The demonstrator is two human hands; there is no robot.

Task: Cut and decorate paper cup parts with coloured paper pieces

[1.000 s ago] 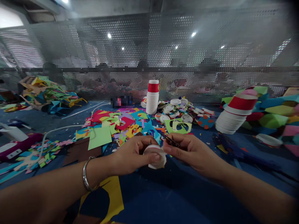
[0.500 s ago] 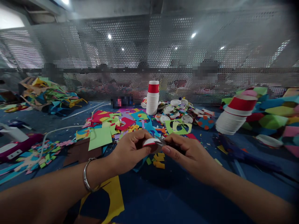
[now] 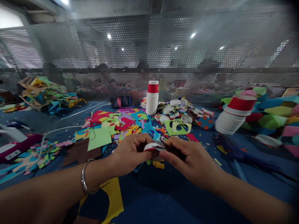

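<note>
Pinched between the thumb and fingers of my left hand [image 3: 133, 152] is a cut piece of paper cup [image 3: 149, 147], white with a red band. My right hand [image 3: 187, 157] is closed on small scissors [image 3: 159, 145], whose grey blades lie against the cup piece. Their handles are mostly hidden in my fingers. Both hands are close together over the blue tabletop [image 3: 177, 199]. Below them lie small orange paper scraps [image 3: 158, 165]. A yellow sheet with a round cut-out [image 3: 116, 199] rests under my left forearm.
A stack of paper cups [image 3: 152, 101] stands upright behind my hands; a tilted stack [image 3: 234, 115] is at right. A blue glue gun [image 3: 252, 158] lies below it. Cut cup bottoms [image 3: 175, 107], coloured paper [image 3: 100, 138] and a purple power strip [image 3: 21, 147] are around.
The cup piece has turned slightly and more of its white and red side shows. The scissor blades have shifted along its edge, and both hands have dipped a little.
</note>
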